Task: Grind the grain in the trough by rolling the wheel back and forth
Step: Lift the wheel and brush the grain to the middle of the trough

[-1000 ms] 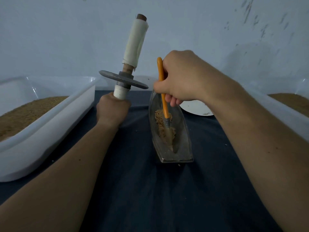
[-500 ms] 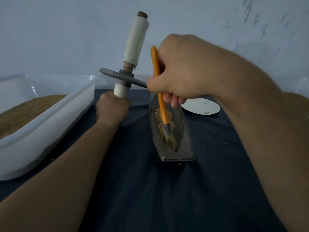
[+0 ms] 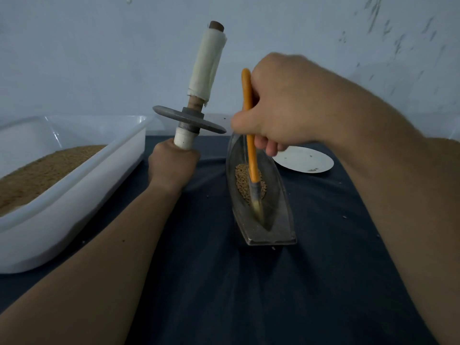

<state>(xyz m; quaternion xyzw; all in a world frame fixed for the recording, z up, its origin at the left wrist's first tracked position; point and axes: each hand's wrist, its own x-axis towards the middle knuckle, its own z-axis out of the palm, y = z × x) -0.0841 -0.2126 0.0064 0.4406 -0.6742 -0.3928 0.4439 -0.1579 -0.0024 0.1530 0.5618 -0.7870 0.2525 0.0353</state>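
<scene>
1. At the far left, on the dark cloth (image 3: 224,295), a white tub (image 3: 74,207) holds a brown fill (image 3: 37,175).
2. Just right of the tub, the left hand (image 3: 171,165) is fisted round the lower white end of the axle and holds the wheel (image 3: 189,120) in the air. The axle stands nearly upright and leans right, so the grey disc lies almost flat, clear of the trough.
3. In the middle, the metal trough (image 3: 271,220) lies lengthwise on the cloth, with a small heap of grain (image 3: 240,183) in its hollow.
4. Above it, the right hand (image 3: 278,108) is curled round an orange brush (image 3: 250,135). The brush slants down into the trough, and its blurred bristles sit at the heap's near edge.
5. Further right, a white plate (image 3: 303,161) lies on the cloth, beyond the right wrist.
</scene>
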